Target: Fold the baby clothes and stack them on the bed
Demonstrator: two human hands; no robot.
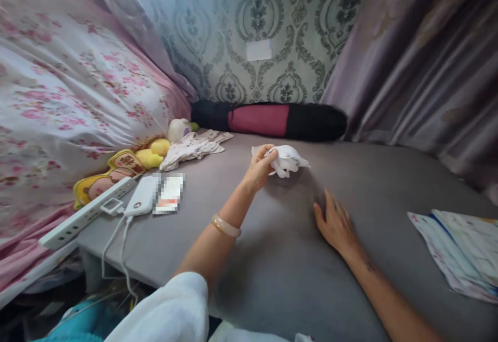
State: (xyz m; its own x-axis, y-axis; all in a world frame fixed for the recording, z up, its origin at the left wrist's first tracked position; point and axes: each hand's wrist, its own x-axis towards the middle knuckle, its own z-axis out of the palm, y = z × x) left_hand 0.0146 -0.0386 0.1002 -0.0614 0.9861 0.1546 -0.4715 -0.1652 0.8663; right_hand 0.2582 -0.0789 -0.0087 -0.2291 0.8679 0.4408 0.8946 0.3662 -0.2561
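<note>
My left hand (261,168) pinches a crumpled white cloth (287,160) and holds it a little above the grey bed sheet (280,238). Loose folds of the cloth hang to the right of my fingers, so its full shape is hidden. A pale bangle (225,226) circles my left wrist. Lower and to the right, my right hand (335,222) rests palm down on the sheet, its fingers somewhat spread and nothing in them.
Folded cloths (462,251) lie at the right edge. A white power bank (143,196) with cables sits beside a power strip (89,212) at left, near plush toys (150,155) and a spotted garment (194,148). Along the wall lies a black and maroon bag (259,120).
</note>
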